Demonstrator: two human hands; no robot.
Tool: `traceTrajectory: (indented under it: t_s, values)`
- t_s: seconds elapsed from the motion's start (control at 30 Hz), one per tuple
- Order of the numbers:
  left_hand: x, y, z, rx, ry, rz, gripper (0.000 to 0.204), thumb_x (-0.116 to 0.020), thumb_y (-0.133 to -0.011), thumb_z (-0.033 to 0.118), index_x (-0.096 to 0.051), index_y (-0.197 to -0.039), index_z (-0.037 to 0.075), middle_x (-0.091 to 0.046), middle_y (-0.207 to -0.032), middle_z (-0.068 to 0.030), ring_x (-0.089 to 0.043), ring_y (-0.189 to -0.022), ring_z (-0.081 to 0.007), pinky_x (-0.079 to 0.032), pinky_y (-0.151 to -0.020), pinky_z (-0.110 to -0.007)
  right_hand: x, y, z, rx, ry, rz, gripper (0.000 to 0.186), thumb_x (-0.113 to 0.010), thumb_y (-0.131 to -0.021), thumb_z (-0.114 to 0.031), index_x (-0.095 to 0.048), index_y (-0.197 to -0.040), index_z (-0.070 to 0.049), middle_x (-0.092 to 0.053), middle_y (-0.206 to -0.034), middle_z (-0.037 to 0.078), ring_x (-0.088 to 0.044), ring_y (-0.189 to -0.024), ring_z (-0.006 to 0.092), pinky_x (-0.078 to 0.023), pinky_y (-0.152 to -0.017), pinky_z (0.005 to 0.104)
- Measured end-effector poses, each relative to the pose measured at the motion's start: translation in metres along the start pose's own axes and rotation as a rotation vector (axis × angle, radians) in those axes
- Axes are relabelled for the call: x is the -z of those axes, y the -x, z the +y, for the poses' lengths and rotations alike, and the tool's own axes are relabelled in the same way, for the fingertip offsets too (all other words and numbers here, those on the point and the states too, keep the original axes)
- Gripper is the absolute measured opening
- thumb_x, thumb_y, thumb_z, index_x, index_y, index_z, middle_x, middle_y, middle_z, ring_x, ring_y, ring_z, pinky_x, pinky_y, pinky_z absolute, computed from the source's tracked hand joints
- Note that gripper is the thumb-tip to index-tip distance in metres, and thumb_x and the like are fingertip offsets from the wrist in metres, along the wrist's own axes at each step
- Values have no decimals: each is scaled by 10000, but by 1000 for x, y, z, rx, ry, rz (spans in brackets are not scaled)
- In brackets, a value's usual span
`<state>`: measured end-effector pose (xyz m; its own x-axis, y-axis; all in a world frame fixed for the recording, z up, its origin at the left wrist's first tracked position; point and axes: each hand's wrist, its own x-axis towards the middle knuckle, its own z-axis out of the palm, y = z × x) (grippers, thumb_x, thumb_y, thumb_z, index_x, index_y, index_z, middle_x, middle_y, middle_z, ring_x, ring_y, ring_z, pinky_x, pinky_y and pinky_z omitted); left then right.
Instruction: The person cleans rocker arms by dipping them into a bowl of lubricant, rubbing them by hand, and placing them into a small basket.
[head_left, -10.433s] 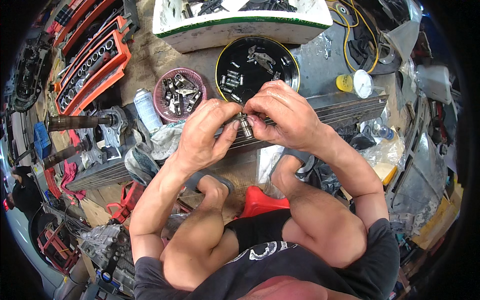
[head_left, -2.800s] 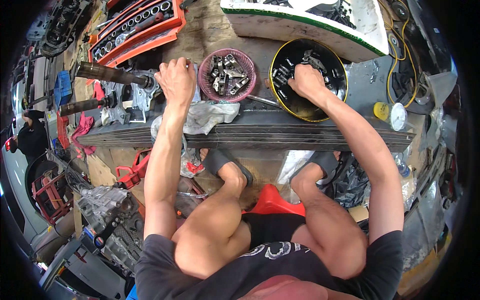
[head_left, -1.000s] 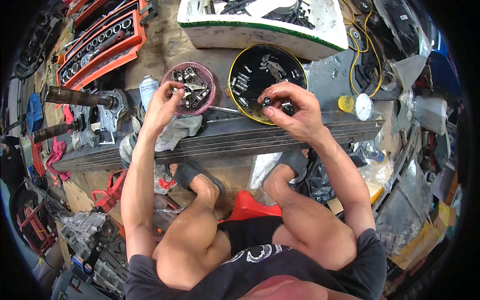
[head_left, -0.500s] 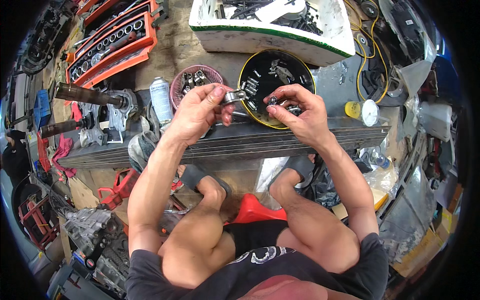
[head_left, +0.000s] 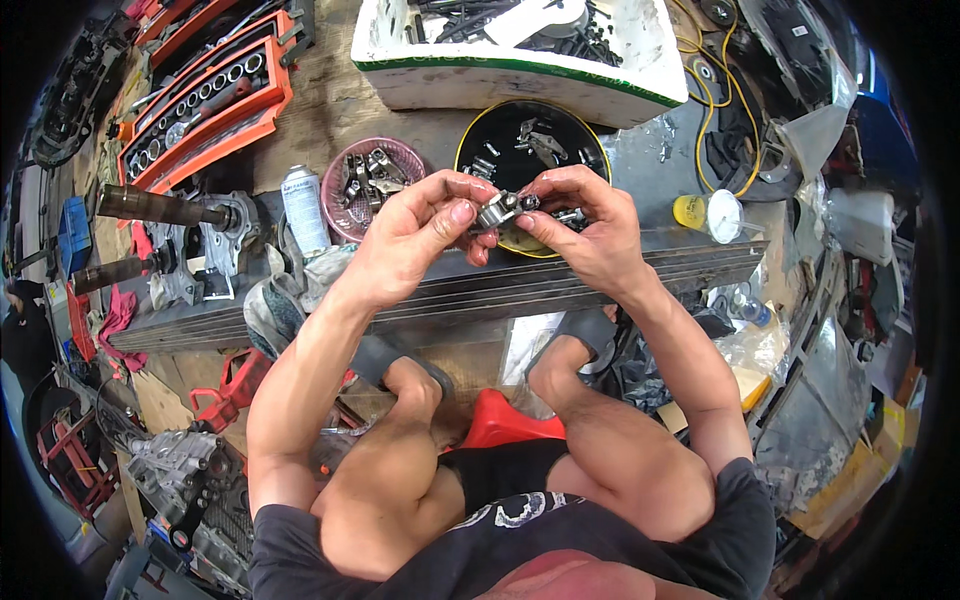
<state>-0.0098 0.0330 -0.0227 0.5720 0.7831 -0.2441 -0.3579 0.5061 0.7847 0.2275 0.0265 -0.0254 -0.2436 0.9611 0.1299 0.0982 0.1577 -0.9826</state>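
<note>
My left hand pinches a shiny metal rocker arm between thumb and fingers. Against its right end, my right hand presses a small dark metal piece; whether the two are joined I cannot tell. More small metal cylinders are tucked in the curled fingers of my right hand. Both hands are over the near side of a black bowl with a yellow rim, which has loose metal parts in it. Left of it, a pink basket contains several similar rocker arms.
A white foam box of bolts stands behind the bowl. On the left are a spray can, an orange socket tray and a metal assembly with shafts. A yellow container and yellow cable are on the right.
My hands have come together, bringing the rocker arm against the small piece in my right hand. The view has shifted, so the bench things appear slightly further left.
</note>
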Motion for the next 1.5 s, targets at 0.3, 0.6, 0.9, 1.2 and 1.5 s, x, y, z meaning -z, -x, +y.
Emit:
traceTrajectory:
  t_s: [0.3, 0.6, 0.9, 1.2, 1.5]
  values:
    - [-19, 6, 8, -45, -283, 1, 347, -597, -1032, 136, -500, -1335, -2, -617, -1172, -86, -618, -1026, -130, -530, -860, -276, 3, 0, -2, 20, 38, 28, 300, -825, -832, -71, -687, -1090, -4, -729, -977, 76, -694, -879, 127, -579, -787, 285]
    - [-14, 4, 7, -47, -279, 28, 370, -542, -1064, 214, -495, -1342, -25, -634, -1043, -87, -599, -908, -149, -518, -809, -314, 1, 0, -9, -2, 62, 48, 279, -813, -846, -83, -694, -1079, 12, -728, -973, 87, -692, -854, 117, -575, -749, 266]
    - [-24, -2, -6, -171, -353, 197, 302, -526, -1067, 169, -545, -1303, -18, -667, -1108, -71, -619, -989, -127, -512, -885, -283, -2, -1, -11, 23, 120, 60, 246, -821, -827, -87, -705, -1028, -2, -735, -946, 80, -689, -811, 118, -569, -732, 266]
    - [-29, -3, -24, -121, -98, 244, 356, -592, -1039, 217, -536, -1316, 1, -625, -1188, -75, -588, -1086, -140, -485, -915, -305, -5, -1, -10, 13, 167, 67, 232, -828, -817, -110, -695, -980, -11, -725, -870, 80, -674, -748, 126, -553, -692, 274]
    - [-27, -3, -25, -100, -162, 264, 400, -609, -1033, 268, -526, -1327, 11, -629, -1176, -61, -602, -1053, -133, -495, -903, -309, -3, -2, -14, -42, 240, 56, 218, -830, -818, -127, -688, -921, 2, -713, -848, 88, -665, -715, 123, -546, -634, 265]
